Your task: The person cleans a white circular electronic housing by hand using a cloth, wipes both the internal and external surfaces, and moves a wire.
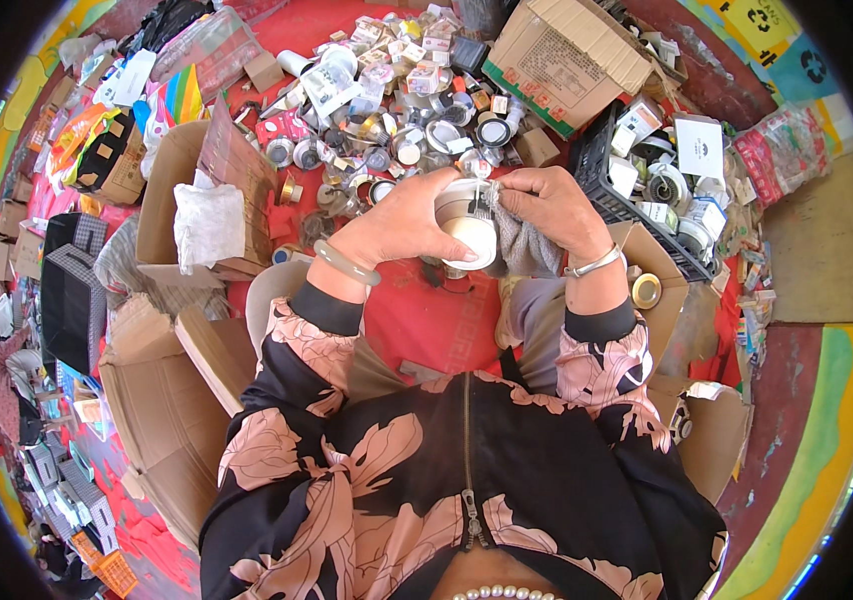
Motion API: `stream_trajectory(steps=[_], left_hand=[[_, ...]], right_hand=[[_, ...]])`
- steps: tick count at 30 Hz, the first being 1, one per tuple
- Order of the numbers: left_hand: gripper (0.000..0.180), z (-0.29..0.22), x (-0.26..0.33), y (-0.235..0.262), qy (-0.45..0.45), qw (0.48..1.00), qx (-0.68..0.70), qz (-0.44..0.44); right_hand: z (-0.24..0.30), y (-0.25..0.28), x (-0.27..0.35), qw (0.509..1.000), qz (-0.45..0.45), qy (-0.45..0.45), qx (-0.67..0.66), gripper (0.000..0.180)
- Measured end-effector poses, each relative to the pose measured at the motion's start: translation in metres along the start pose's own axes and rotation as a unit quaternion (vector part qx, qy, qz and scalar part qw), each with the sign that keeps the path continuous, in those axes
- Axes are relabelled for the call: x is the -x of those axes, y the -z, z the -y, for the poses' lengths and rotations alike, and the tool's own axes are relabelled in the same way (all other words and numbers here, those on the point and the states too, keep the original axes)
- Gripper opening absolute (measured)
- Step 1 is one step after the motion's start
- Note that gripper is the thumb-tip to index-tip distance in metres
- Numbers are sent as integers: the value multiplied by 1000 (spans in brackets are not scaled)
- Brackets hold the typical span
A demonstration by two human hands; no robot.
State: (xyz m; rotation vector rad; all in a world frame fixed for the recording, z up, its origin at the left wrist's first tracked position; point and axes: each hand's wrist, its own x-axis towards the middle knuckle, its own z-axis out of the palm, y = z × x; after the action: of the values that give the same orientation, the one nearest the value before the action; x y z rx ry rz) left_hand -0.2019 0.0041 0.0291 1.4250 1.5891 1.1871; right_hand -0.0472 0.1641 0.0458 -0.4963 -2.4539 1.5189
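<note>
the left hand (412,220) is gripping a white round fitting (456,207) with a cream disc (471,240) at its lower end; its fingers are curling around the fitting's left side, and the thumb is pressing at the disc. the fitting is hanging in the air in front of the person, above the red floor covering (437,320) and at the near edge of a pile of small goods (402,130). the right hand (562,205) is working just beside the fitting's right edge, its fingers pinching a grey cloth (532,248) that is drooping below them; whether those fingertips are also touching the fitting, i cannot tell.

2 bangles are showing, 1 on each wrist. a black crate (592,165) full of parts and boxes is standing to the right of the pile, and a large cardboard carton (567,65) is leaning behind it. to the left, an open cardboard box (175,155) is standing with a white packet (210,228) lying against it. another person (9,385) is sitting at the far left.
</note>
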Motion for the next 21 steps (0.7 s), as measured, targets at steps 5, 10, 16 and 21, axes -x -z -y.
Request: stream_trajectory(steps=[5,10,16,21], left_hand=[[68,1,1,0,-10,1000,15,-7],[66,6,0,-5,-21,999,14,-45],[61,7,-2,-4,-18,970,210,-125],[58,1,-5,4,-16,942,297,-157]], right_hand=[[2,-1,-1,1000,10,11,-3,19],[6,-4,-4,999,-23,-18,24,19],[-3,2,-7,998,-7,-47,50,19],[-7,-5,-10,996,-13,-76,36,20]])
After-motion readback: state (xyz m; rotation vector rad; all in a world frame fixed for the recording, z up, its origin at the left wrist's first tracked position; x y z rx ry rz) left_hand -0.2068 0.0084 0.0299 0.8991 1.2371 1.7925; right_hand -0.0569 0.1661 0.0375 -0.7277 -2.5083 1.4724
